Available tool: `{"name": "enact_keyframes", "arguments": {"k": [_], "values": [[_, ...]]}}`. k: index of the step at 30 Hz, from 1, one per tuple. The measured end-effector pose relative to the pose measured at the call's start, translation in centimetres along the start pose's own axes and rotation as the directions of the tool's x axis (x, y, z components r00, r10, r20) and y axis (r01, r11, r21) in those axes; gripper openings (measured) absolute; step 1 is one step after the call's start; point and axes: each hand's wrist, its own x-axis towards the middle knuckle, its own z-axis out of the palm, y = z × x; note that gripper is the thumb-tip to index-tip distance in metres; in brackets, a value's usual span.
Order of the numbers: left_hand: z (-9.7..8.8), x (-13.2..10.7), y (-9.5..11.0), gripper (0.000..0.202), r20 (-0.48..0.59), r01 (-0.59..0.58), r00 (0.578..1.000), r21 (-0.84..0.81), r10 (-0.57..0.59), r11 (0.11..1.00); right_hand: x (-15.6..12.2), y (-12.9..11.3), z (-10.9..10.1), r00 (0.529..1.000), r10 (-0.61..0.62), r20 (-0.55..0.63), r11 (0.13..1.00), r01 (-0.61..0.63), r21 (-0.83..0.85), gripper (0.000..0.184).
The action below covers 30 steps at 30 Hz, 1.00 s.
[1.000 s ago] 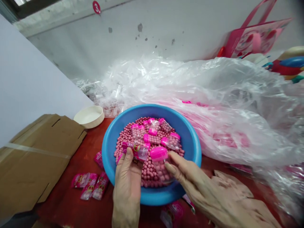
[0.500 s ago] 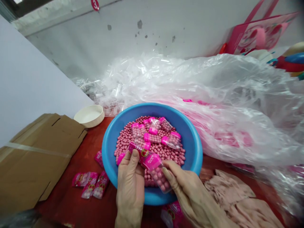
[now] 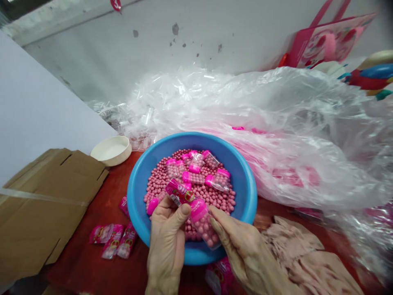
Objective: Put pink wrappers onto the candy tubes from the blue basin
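Between my two hands is a small clear candy bottle (image 3: 206,230) with a pink cap, full of pink balls, with a printed pink wrapper (image 3: 181,192) at its capped end. My left hand (image 3: 168,233) is closed on the wrapper and cap end, thumb on top. My right hand (image 3: 242,241) pinches the bottle's clear side. Below them stands a blue basin (image 3: 245,172) holding loose pink balls (image 3: 159,178), with several pink-capped bottles (image 3: 194,178) lying on the balls.
Several wrapped packs (image 3: 113,239) lie left of the basin, another pack (image 3: 219,274) in front. Flattened cardboard (image 3: 52,209) and a white dish (image 3: 112,150) are at left. Clear plastic bags (image 3: 294,143) spread behind and right; a beige cloth (image 3: 301,254) lies at right on the red table (image 3: 82,274).
My left thumb has shifted toward the cap, and more of the printed wrapper shows. My right hand keeps its pinch on the bottle. The whole view has shifted slightly.
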Motion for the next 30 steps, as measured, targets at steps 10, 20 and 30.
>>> {"name": "enact_keyframes", "arguments": {"k": [10,20,30], "values": [[0.0,-0.4,-0.1,0.031,0.029,0.024,0.999,-0.008,-0.024,1.0,-0.7,-0.5,1.1,0.99,0.074,-0.118,0.991,-0.086,-0.106,0.03],[0.0,-0.7,0.0,0.032,0.053,-0.004,0.999,0.052,0.002,0.999,-0.5,-1.4,1.2,0.944,0.311,0.11,0.932,-0.325,0.16,0.017],[0.0,-0.9,-0.1,0.018,0.056,-0.08,0.996,0.094,0.075,0.992,0.6,-1.1,0.0,0.981,0.179,0.078,0.983,-0.182,0.035,0.016]]}}
